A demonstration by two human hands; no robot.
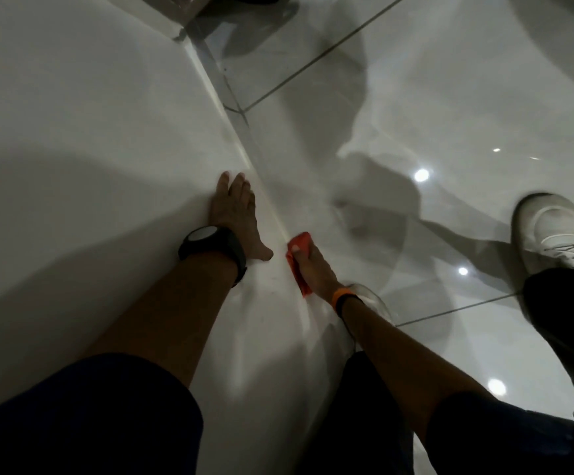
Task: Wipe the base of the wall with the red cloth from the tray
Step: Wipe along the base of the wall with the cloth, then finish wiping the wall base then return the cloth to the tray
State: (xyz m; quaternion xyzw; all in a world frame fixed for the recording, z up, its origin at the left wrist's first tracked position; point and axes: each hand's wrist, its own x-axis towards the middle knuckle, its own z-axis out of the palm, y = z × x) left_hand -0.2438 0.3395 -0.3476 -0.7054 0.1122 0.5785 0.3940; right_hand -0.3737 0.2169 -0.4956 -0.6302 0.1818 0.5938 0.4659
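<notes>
The red cloth (297, 258) is pressed against the base of the wall (268, 200), where the white wall meets the glossy tiled floor. My right hand (314, 267) is closed around the cloth, and an orange band sits on its wrist. Just left of it, my left hand (232, 214) lies flat on the white wall with fingers spread, a black watch on its wrist. The tray is not in view.
My white shoe (549, 231) and dark trouser leg stand on the floor (415, 97) at the right. Dark grout lines cross the tiles. A dark object and a wall corner (189, 32) sit at the top centre.
</notes>
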